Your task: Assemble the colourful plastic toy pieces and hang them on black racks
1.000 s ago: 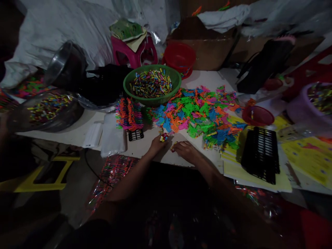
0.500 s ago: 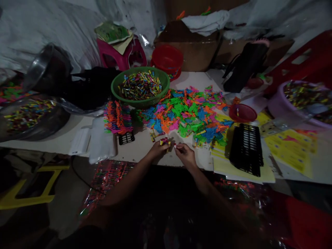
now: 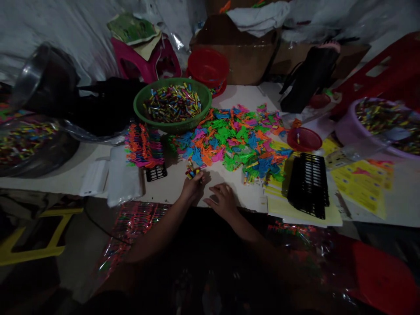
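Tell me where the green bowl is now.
In the head view, the green bowl stands left of centre, with the colourful pile at its right and the pink stool behind.

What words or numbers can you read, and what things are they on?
None that I can read.
Yellow sheets: printed marks, too small to read.
White box: a dark mark on its near end, too blurred.
Tubes in the left hand: any print is too small.
Green packet: any words are too blurred.
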`<state>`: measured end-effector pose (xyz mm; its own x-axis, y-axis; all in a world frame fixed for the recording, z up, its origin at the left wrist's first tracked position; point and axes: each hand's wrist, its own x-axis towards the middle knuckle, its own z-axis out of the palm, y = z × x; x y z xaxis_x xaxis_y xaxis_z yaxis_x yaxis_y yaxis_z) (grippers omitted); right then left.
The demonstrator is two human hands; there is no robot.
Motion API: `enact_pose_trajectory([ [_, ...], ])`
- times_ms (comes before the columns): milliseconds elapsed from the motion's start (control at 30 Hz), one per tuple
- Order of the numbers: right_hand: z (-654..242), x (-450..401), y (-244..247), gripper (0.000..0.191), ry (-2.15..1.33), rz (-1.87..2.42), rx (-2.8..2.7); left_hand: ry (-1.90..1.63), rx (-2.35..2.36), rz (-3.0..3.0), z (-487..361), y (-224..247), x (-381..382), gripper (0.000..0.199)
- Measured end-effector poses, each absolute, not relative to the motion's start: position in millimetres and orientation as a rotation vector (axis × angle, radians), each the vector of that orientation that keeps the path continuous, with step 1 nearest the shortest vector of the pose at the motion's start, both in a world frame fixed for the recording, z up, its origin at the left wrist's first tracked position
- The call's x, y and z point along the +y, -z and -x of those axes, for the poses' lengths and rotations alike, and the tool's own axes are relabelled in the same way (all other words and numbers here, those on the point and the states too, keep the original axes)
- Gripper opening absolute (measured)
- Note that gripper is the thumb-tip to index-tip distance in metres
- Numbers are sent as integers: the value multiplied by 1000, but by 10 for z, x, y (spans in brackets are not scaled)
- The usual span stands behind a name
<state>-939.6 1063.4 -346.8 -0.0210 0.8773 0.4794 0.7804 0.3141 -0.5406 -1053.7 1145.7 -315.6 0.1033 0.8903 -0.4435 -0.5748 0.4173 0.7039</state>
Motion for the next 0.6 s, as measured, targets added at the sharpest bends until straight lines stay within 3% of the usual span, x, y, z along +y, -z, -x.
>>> enact_pose_trajectory([
  [100, 9365, 10561, 3580, 18, -128, 1609, -1919, -987, 956, -302, 10668, 3120, 11481, 11],
  [333, 9463, 11031, 3374, 29, -372, 1668, -1359, -764, 780, -304, 10565, 3073, 11212, 14],
  [467, 9430, 11167, 3184, 32, -196, 1711, -1608, -754, 787, -346, 10576, 3043, 11235, 13],
  [600, 9083, 11329, 3177, 36, 46, 2077, -1573, -794, 926, -366, 10679, 3091, 11310, 15],
])
